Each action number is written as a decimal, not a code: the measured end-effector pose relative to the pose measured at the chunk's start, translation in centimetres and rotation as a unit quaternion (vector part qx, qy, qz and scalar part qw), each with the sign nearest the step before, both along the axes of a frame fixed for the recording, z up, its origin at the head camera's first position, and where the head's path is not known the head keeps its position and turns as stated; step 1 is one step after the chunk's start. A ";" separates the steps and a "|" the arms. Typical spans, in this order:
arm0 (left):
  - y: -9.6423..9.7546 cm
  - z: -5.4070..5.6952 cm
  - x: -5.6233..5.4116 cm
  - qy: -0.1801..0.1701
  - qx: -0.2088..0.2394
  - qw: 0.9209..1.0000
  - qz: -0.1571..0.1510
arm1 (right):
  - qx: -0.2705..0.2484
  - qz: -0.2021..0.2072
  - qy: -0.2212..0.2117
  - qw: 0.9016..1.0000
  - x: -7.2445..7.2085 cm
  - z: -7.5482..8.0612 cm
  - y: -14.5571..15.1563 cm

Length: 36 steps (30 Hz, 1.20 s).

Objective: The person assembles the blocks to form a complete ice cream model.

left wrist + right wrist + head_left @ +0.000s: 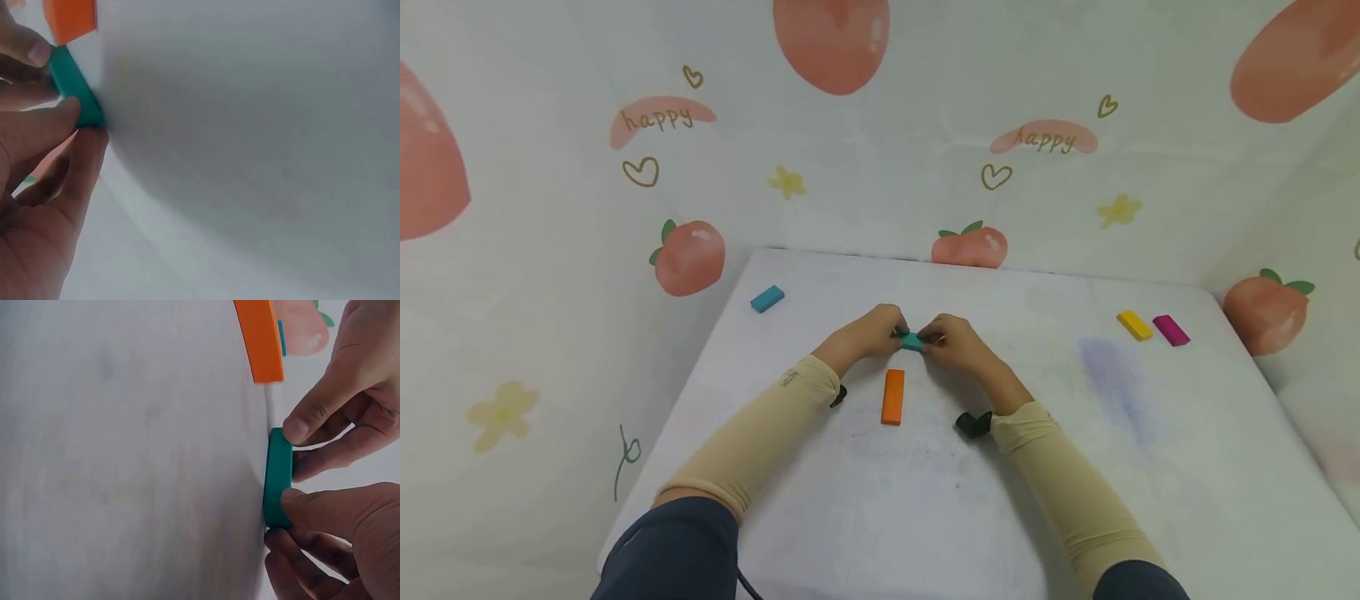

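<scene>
The teal rectangular block (278,478) and the orange rectangular block (892,397) look smooth, with a soft sheen; painted wood or plastic, I can't tell from here. The flat white counter (880,517) is matt and smudged, the white peach-printed backdrop (880,167) faintly creased, and the beige forearm sleeves (752,433) look like thin, wrinkled matt cloth.

On the wall (887,150) you read "happy" twice: on one patch (662,119) above and left of the table (850,517), and on another patch (1043,136) above its far edge. Your left sleeve (752,437) bears print (789,378) too small to read.
</scene>
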State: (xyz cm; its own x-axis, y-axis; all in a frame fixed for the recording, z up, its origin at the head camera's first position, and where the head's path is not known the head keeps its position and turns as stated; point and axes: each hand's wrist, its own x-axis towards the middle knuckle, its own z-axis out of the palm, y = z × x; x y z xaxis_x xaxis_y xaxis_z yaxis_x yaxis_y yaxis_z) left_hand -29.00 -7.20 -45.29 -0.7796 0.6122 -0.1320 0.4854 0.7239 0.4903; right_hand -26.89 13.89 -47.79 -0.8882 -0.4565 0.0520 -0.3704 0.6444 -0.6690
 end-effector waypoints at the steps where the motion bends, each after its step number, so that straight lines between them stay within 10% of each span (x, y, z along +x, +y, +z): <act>1: -0.3 0.0 0.2 -0.001 0.000 1.000 -0.001 | 0.003 0.004 0.001 1.000 0.0 -0.1 -0.2; 36: -3.4 -0.2 4.5 -0.054 0.052 0.997 0.035 | 0.039 0.070 0.005 0.997 2.7 0.4 -2.0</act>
State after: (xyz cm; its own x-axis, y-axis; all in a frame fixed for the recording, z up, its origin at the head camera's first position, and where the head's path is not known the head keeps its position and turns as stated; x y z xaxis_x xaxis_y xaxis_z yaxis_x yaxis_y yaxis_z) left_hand -24.50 -10.61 -45.51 -0.8052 0.5721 -0.1563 0.3765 0.6967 0.6107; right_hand -24.14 11.91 -47.41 -0.8152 -0.5789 0.0199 -0.4669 0.6364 -0.6141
